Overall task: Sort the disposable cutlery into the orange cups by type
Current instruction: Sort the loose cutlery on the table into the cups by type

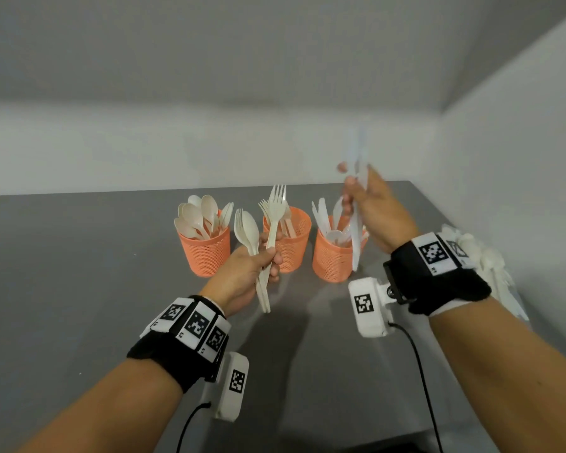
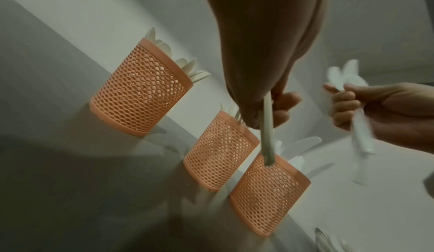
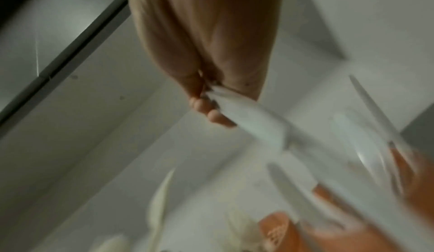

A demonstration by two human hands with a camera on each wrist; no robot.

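Three orange mesh cups stand in a row on the grey table. The left cup [image 1: 206, 256] [image 2: 140, 89] holds beige spoons. Forks stand in the middle cup [image 1: 291, 246] [image 2: 220, 150]. The right cup [image 1: 330, 263] [image 2: 267, 194] contains white knives and a white spoon. My left hand [image 1: 268, 259] [image 2: 279, 107] grips a bundle of beige spoons and forks [image 1: 270, 223] upright, in front of the middle cup. My right hand [image 1: 353, 194] [image 3: 211, 107] is raised over the right cup and holds several white pieces [image 1: 356, 243] [image 3: 253, 124], too blurred to tell their type.
A pile of white cutlery [image 1: 490, 266] lies at the table's right edge, behind my right wrist. White walls close the back and the right side. Grey table [image 1: 79, 273] stretches in front of and left of the cups.
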